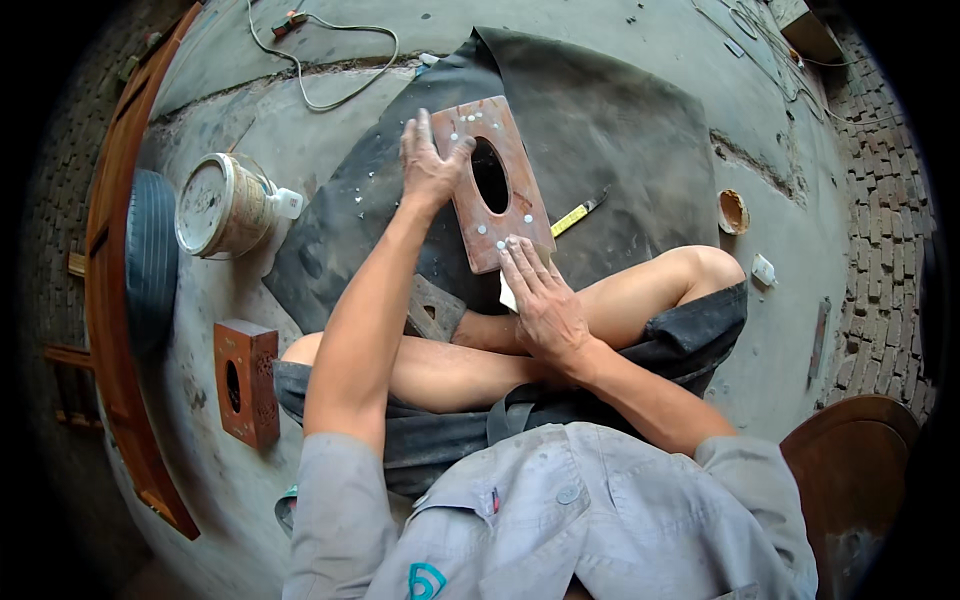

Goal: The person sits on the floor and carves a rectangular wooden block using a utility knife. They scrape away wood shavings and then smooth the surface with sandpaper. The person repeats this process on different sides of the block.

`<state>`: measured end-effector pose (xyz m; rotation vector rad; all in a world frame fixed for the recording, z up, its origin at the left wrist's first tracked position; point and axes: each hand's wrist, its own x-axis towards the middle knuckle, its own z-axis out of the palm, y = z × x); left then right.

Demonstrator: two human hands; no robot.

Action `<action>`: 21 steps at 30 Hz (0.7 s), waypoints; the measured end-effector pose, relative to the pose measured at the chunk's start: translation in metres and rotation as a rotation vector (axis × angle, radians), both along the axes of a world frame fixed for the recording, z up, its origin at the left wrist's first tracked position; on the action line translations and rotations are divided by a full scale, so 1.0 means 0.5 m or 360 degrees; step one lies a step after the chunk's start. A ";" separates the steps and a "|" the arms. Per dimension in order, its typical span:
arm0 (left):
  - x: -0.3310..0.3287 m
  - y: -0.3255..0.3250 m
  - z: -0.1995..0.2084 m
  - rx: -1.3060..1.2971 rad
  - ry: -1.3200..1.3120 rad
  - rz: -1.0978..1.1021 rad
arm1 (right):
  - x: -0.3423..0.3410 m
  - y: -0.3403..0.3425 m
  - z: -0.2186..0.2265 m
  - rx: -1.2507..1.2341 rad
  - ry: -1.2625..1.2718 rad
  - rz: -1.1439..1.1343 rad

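Observation:
A reddish-brown wooden tissue box [507, 165] with an oval opening and several pale filler spots lies in front of me on a dark sheet. My left hand [432, 168] grips its far left edge, the thumb on the top face. On its near end, the fingers of my right hand [542, 298] press down together. Under them a pale folded piece that looks like sandpaper [508, 294] sticks out; its underside is hidden. A yellow utility knife [578, 214] with a dark tip lies just right of the box.
Another carved tissue box [246, 385] stands at left, below a dirty white bucket [225, 205]. A long wooden frame [112, 270] curves along the left. To the right lie a small round tub [733, 212] and a white piece [763, 270]. Cables [330, 105] cross the floor.

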<state>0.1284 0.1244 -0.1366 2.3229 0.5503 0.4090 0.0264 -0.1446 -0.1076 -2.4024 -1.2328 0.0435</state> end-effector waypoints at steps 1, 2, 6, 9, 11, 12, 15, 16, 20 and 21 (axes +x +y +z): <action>0.005 0.004 -0.030 -0.0049 -0.0146 -0.0054 | -0.010 0.008 0.001 -0.0011 -0.0019 -0.0025; 0.004 0.007 -0.062 -0.0096 -0.0291 -0.0107 | -0.014 0.016 0.006 -0.0051 -0.0089 -0.0005; 0.027 -0.012 -0.103 -0.0177 -0.0406 -0.0199 | 0.027 0.059 0.009 -0.0027 -0.0167 -0.0033; 0.014 -0.023 -0.105 -0.0192 -0.0410 -0.0170 | 0.007 0.062 -0.004 -0.0049 -0.0136 -0.0101; 0.022 -0.022 -0.103 -0.0180 -0.0446 -0.0144 | -0.019 0.035 -0.015 -0.0107 -0.0277 -0.0090; 0.022 -0.026 -0.100 -0.0229 -0.0493 -0.0154 | -0.021 0.024 -0.020 -0.0140 -0.0353 -0.0085; 0.023 -0.017 -0.097 -0.0189 -0.0401 -0.0168 | 0.032 0.096 0.000 -0.0055 -0.0181 -0.0111; 0.025 -0.016 -0.096 -0.0176 -0.0395 -0.0191 | 0.031 0.104 -0.009 -0.0037 -0.0180 -0.0150; 0.030 -0.016 -0.088 -0.0195 -0.0433 -0.0145 | -0.030 0.038 -0.001 -0.0087 -0.0223 -0.0104; 0.031 -0.010 -0.087 -0.0193 -0.0434 -0.0138 | -0.011 0.053 0.005 -0.0047 -0.0221 -0.0094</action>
